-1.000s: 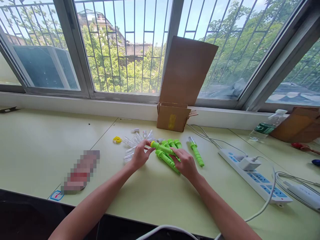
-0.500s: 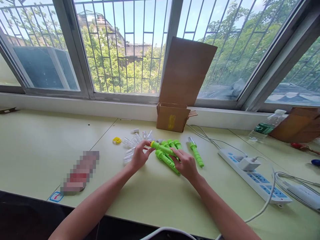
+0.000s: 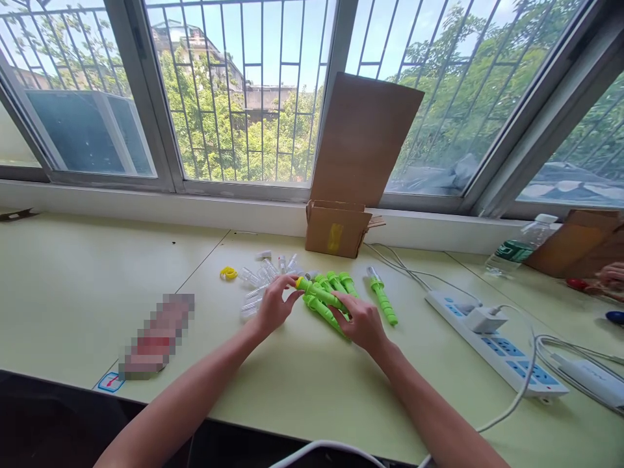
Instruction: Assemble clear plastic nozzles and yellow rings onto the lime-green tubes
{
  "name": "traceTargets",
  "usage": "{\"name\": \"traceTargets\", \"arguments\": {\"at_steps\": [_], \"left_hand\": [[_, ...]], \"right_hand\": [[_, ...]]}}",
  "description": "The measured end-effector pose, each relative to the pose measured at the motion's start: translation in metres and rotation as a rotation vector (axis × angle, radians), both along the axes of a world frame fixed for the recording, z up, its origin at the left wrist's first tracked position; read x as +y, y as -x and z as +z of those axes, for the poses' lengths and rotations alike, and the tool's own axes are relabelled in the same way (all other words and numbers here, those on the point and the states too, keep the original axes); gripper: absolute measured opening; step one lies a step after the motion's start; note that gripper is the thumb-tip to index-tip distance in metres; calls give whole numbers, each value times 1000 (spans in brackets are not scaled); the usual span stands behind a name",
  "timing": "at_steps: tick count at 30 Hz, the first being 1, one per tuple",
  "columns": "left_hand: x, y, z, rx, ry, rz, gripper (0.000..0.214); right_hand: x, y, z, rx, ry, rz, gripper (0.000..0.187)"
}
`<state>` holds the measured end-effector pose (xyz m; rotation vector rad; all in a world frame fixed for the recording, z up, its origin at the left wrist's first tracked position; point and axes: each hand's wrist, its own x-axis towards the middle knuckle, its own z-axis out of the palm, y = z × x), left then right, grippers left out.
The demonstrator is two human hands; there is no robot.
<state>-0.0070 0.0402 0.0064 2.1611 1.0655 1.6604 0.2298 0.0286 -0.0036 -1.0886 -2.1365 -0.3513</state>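
Left hand (image 3: 274,307) fingertips pinch the threaded end of a green ribbed tube (image 3: 319,292); right hand (image 3: 363,322) fingers close around its other end, just in front of the cardboard box (image 3: 337,229).

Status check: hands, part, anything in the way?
Left hand pinches threaded end of green tube; right hand grips its far end. Spare tubes lie just beneath; clear caps beside left hand.

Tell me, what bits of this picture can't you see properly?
Head view:
- the blurred patch on the table: pixelated, unidentifiable.
- the green tube: its lower end is hidden under the right hand.
- the clear pieces: too small, partly behind the left hand.
- another person's hand: cut off by the right edge.
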Motion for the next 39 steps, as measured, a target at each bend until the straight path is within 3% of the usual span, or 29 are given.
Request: {"name": "traceTargets", "arguments": {"at_steps": [7, 14, 19, 23, 31, 39], "left_hand": [[-4, -1, 2, -34, 73, 11, 18], [-7, -1, 8, -187, 165, -92, 23], [-11, -8, 4, -112, 230, -210, 20], [-19, -17, 1, -60, 218, -289, 20], [-21, -16, 8, -49, 170, -227, 20], [-22, -15, 13, -183, 300, -288, 22]], "right_hand": [[-14, 11, 5, 76, 120, 17, 38], [-47, 54, 10, 452, 543, 133, 54], [-50, 65, 10, 645, 751, 238, 65], [-49, 64, 10, 729, 806, 236, 66], [-44, 62, 7, 747, 813, 254, 63], [-42, 59, 7, 715, 770, 267, 58]]}}
